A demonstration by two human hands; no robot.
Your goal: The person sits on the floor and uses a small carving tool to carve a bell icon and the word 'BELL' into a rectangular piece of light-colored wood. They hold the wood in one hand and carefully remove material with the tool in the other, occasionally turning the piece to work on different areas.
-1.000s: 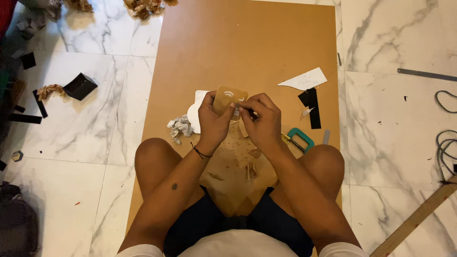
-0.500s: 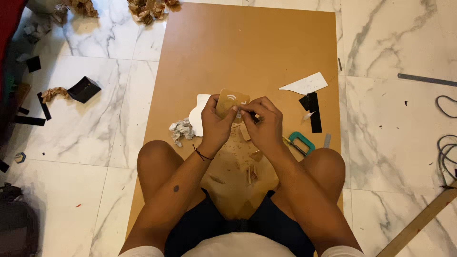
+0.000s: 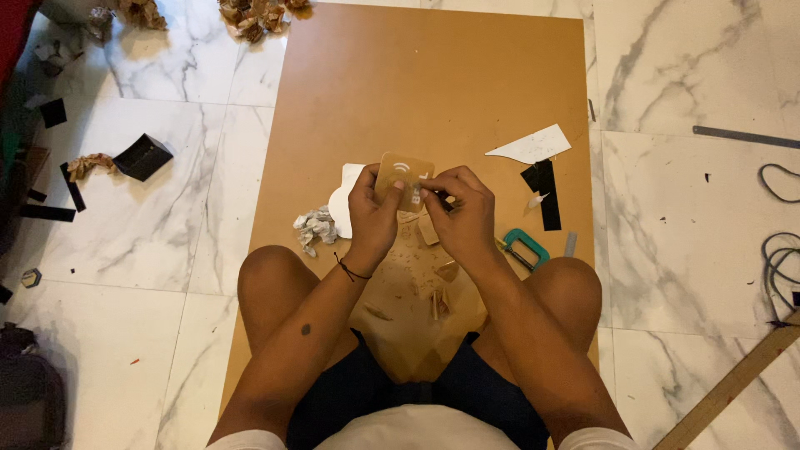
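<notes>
Left hand point(image 3: 372, 208) pinching small tan cardboard panel point(image 3: 403, 178) above brown board point(image 3: 433, 92), just beyond knees. Right hand point(image 3: 462, 212) closed on thin tool at panel's right edge, tip hidden. Best: brace panel firmly, short controlled strokes, fingers off cutting line.

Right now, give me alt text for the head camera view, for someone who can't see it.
A seated person's left hand holds up a small tan card with cut-outs, while the right hand works its edge with a thin tool. They sit on a large brown board laid on a marble floor, with crumpled paper nearby.
</notes>
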